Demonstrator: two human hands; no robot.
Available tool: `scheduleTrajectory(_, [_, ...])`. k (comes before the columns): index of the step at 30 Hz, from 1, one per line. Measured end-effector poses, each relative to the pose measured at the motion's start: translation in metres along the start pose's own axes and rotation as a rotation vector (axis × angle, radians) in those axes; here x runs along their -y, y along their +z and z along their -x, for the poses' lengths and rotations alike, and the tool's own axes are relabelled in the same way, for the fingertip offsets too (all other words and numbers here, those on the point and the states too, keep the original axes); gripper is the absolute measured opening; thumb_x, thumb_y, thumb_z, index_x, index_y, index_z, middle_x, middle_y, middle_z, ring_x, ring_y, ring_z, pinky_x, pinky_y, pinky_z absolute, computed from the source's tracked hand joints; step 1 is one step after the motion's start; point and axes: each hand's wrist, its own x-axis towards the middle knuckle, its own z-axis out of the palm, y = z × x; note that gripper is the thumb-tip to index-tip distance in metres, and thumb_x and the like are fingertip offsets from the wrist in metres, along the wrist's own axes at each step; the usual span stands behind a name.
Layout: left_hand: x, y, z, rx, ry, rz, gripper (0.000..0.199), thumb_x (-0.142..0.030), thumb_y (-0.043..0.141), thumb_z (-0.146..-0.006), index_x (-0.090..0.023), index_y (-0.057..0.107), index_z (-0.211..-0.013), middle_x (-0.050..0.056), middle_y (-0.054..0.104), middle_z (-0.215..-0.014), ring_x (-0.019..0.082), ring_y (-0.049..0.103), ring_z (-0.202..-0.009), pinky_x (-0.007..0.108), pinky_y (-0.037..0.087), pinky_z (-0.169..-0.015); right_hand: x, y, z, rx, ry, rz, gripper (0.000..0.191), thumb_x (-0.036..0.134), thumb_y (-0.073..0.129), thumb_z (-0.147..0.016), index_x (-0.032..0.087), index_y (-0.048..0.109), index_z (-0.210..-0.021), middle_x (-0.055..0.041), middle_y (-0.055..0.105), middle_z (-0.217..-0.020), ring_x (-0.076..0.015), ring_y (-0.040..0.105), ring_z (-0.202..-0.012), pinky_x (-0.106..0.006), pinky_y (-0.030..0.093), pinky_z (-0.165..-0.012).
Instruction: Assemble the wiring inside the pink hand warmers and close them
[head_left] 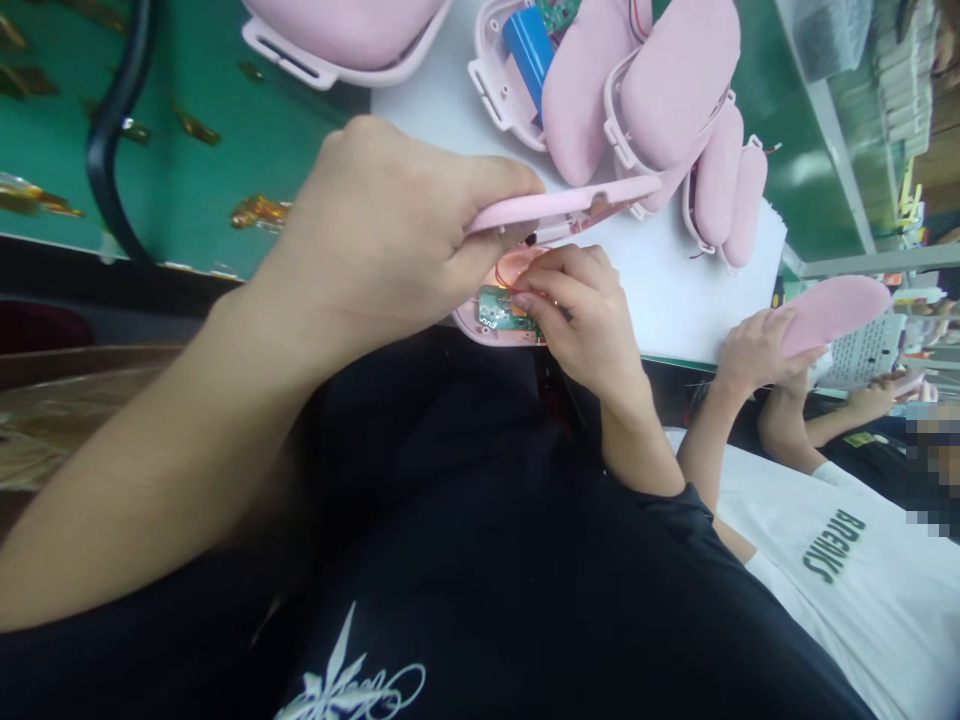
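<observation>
My left hand (420,220) pinches the edge of a pink plastic shell (562,203), tilted up on its side. Under it lies a second pink shell half (487,334) with a green circuit board (499,308) inside. Thin red wires (501,275) run between the two halves. Over the board, my right hand (581,310) is closed, thumb and fingertips together by the red wires and the board's right end. Whether a wire sits between those fingertips is hard to make out. An orange glow shows inside the lower shell.
Several pink padded units (675,90) lie on the white sheet (667,300); an opened one shows a blue battery (529,60). A black cable (112,150) and amber tape scraps (259,212) are on the green mat at left. At right, a co-worker's hands (757,350) hold a pink piece (840,310).
</observation>
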Motion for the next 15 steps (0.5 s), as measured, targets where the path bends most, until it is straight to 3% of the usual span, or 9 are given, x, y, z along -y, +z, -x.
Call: scheduleTrajectory(15, [0.006,0.007,0.004,-0.019,0.018,-0.013,0.046,-0.048,0.037,-0.115,-0.03,0.073,-0.137,0.0,0.072,-0.086,0.015,0.064,-0.079,0.039,0.031,-0.068,0.01,0.005,0.004,-0.005,0.067,0.04,0.015,0.029,0.062,-0.108,0.022,0.074,-0.101,-0.0051,0.075,-0.107,-0.0234,0.065,-0.107,-0.042,0.048,-0.098])
